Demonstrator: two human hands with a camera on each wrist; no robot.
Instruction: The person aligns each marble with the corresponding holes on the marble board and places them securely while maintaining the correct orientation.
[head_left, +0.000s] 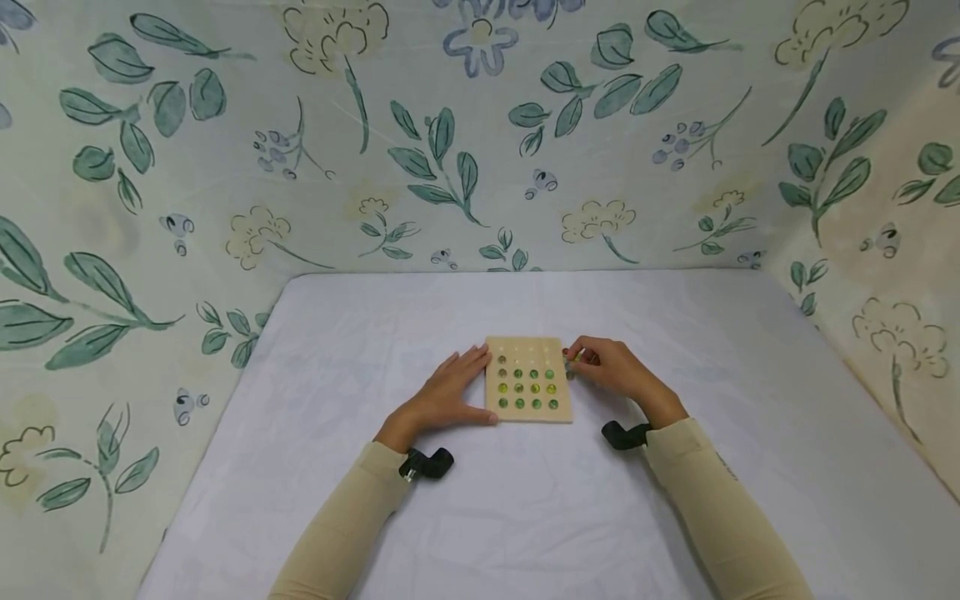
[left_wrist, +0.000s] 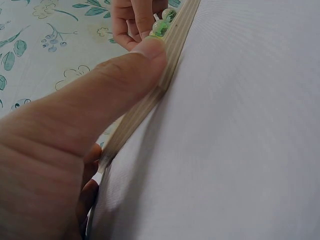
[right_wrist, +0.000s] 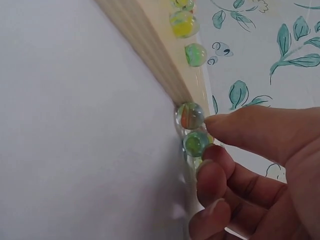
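Observation:
A square wooden board (head_left: 527,345) lies flat on the white table, with green and yellow marbles (head_left: 527,388) filling its three nearer rows; the far row of holes is bare. My left hand (head_left: 480,383) rests against the board's left edge with its fingers straight, and its thumb (left_wrist: 115,85) presses the near left corner of the board (left_wrist: 150,102). At the right edge, my right hand (head_left: 577,360) holds a few marbles (right_wrist: 192,130) in its curled fingers (right_wrist: 215,175), close beside the board's side (right_wrist: 150,50).
The table (head_left: 525,517) is covered with a white cloth and walled on three sides by flower-patterned panels (head_left: 480,150). Black wrist mounts (head_left: 426,463) sit on both sleeves.

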